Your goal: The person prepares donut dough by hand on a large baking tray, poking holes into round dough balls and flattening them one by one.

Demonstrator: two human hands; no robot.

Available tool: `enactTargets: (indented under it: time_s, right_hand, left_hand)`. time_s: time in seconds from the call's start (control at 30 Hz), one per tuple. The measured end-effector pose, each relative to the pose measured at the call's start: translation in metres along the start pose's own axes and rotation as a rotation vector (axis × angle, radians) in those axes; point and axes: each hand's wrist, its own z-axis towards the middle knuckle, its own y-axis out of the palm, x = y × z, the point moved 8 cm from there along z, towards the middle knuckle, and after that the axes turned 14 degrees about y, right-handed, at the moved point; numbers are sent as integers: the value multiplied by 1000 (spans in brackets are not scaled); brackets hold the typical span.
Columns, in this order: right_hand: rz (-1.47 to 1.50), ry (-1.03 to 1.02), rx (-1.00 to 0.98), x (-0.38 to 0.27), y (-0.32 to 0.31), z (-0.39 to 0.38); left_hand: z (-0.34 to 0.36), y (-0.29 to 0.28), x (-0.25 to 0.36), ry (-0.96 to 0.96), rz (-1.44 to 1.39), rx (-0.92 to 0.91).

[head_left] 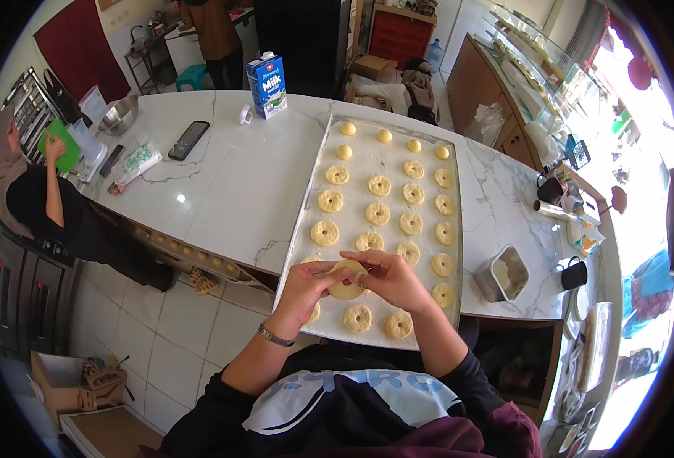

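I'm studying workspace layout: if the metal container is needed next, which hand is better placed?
Probably the right hand: the metal container stands on its side, beyond the tray. The left hand would likely have to cross over. Both are on the dough piece, though.

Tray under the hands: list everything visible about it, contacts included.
The tray is large, rectangular and pale, apparently metal, with a low rim and whitish, floury-looking base. It lies flat on the marble-patterned table, its near end seeming to overhang. Small yellow dough balls sit toward the far end; dough rings fill most of the rest. The left hand and right hand hold a dough piece over the near part, hiding some of it.
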Motion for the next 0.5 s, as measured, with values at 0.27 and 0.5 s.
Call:
enactTargets:
  time_s: [0.27,0.5]
  right_hand:
    - [-454,-144,-135,-16,4,-2]
    - [-452,-72,-155,-13,3,-5]
  left_hand:
    - [2,6,-3,-29,129,-103]
    - [2,13,-5,-45,147,-96]
